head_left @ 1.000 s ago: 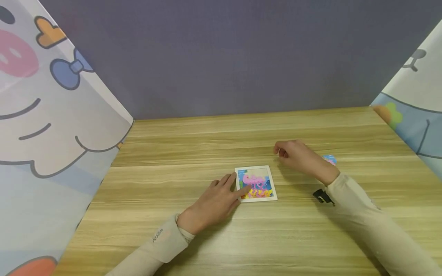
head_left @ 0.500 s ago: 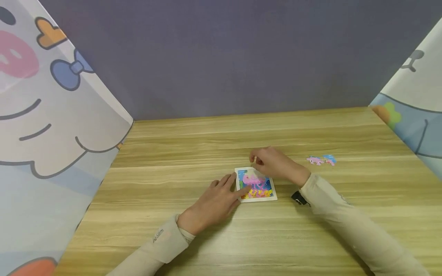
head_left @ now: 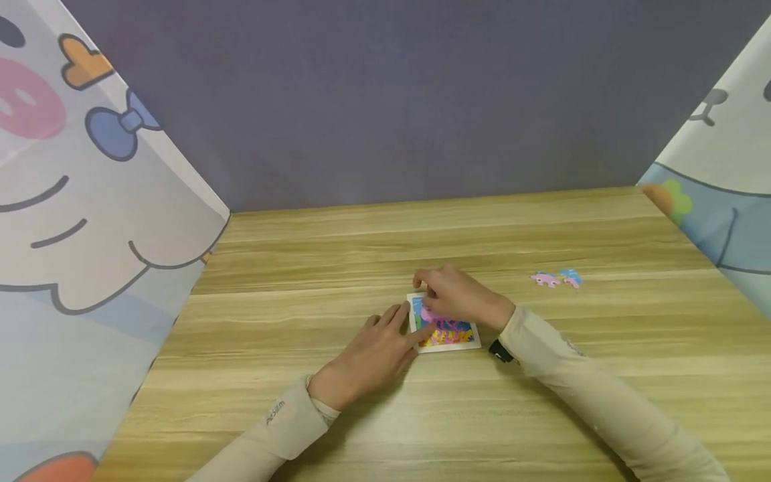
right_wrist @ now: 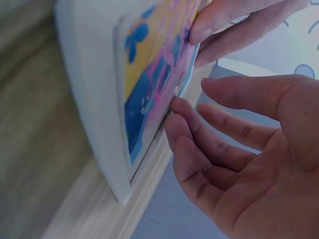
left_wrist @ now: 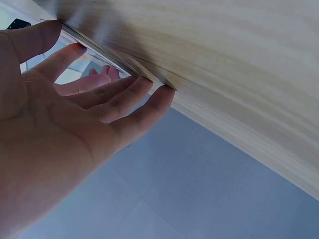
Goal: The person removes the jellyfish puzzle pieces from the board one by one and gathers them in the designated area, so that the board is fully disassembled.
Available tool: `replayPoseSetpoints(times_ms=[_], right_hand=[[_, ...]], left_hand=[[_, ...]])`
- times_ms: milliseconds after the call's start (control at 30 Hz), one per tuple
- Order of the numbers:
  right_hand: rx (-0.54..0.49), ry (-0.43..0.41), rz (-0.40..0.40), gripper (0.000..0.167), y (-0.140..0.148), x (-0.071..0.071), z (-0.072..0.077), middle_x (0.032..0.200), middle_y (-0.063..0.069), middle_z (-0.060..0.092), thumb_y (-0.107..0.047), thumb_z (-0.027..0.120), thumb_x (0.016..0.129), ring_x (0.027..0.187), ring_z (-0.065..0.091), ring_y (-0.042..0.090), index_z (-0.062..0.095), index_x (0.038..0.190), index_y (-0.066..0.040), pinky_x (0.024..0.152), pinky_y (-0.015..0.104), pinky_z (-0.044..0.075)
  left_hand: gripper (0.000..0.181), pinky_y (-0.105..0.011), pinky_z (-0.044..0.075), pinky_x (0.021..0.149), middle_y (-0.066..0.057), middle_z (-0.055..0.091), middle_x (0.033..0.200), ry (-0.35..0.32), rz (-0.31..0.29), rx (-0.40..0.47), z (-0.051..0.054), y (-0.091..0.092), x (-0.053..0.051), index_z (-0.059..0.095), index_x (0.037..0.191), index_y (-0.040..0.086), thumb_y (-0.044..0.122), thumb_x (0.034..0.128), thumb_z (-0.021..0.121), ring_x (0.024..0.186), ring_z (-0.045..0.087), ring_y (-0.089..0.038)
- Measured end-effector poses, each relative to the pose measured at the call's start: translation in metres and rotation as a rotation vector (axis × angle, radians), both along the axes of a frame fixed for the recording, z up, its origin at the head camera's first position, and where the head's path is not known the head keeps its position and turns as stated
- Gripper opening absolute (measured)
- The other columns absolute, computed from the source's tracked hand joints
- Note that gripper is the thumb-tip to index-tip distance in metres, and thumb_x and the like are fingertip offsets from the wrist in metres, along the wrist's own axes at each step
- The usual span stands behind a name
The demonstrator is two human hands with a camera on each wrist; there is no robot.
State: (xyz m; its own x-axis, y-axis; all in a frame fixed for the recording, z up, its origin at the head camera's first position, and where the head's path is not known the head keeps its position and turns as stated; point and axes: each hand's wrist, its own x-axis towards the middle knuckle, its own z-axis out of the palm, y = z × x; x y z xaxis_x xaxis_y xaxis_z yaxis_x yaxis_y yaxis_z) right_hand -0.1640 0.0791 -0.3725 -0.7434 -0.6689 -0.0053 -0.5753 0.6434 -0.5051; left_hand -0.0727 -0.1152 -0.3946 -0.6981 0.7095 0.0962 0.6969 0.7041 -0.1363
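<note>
Step in hand looks like jigsaw fitting: I read it as the right hand (head_left: 460, 294) working at the far edge of the white-rimmed puzzle tray (head_left: 452, 348). Tray lies flat near the middle of the surface (head_left: 301, 268), and its printed picture shows pink, blue and yellow.

Left hand (head_left: 367, 353): fingers straight and slightly spread, touching the tray's left side. One fingertip reaches over the rim onto the picture. I'd call that steadying.

Right hand: fingers bent, tips at or just over the far rim in the head view. The right wrist view puts bent fingertips right beside the tray edge, with the thumb stretched out apart from them. Can't tell whether they touch the tray or hide a small piece, so I won't call it a pinch.

Far right part of the picture sits behind the right hand from above; can't confirm the fill there.

Two loose bits lie on the surface to the right, close together: a pink piece (head_left: 545, 279) and a blue-topped piece (head_left: 570, 278).

My judgement: next move calls for light fingertip pressure at the far edge, tray held square, before reaching for those two.
</note>
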Motion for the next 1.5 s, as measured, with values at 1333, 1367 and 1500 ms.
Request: replayPoseSetpoints(times_ms=[1333, 1367, 1500], right_hand=[[0.058, 0.068, 0.017, 0.015, -0.009, 0.017, 0.005, 0.083, 0.005, 0.067, 0.006, 0.065, 0.084, 0.061, 0.053, 0.011, 0.069, 0.098, 0.002, 0.054, 0.023, 0.045], [0.057, 0.066, 0.017, 0.016, -0.008, 0.016, 0.005, 0.084, 0.005, 0.067, 0.006, 0.065, 0.084, 0.062, 0.053, 0.01, 0.069, 0.099, 0.002, 0.055, 0.023, 0.046], [0.049, 0.06, 0.01, 0.02, -0.006, 0.015, 0.005, 0.082, 0.003, 0.066, 0.006, 0.064, 0.084, 0.06, 0.053, 0.01, 0.068, 0.104, 0.003, 0.053, 0.023, 0.045]], left_hand=[[0.049, -0.045, 0.057, 0.084, -0.022, 0.048, 0.144, 0.005, 0.016, -0.015, 0.0, 0.0, 0.001, 0.046, 0.149, 0.032, 0.034, 0.1018, 0.057, 0.128, 0.053, -0.035], [0.049, -0.045, 0.057, 0.084, -0.022, 0.048, 0.144, 0.004, 0.016, -0.015, 0.0, 0.0, 0.001, 0.046, 0.149, 0.032, 0.034, 0.1018, 0.057, 0.128, 0.053, -0.035], [0.047, -0.045, 0.057, 0.084, -0.023, 0.048, 0.145, 0.005, 0.015, -0.009, 0.0, 0.001, 0.001, 0.049, 0.148, 0.031, 0.035, 0.1015, 0.058, 0.127, 0.053, -0.035]])
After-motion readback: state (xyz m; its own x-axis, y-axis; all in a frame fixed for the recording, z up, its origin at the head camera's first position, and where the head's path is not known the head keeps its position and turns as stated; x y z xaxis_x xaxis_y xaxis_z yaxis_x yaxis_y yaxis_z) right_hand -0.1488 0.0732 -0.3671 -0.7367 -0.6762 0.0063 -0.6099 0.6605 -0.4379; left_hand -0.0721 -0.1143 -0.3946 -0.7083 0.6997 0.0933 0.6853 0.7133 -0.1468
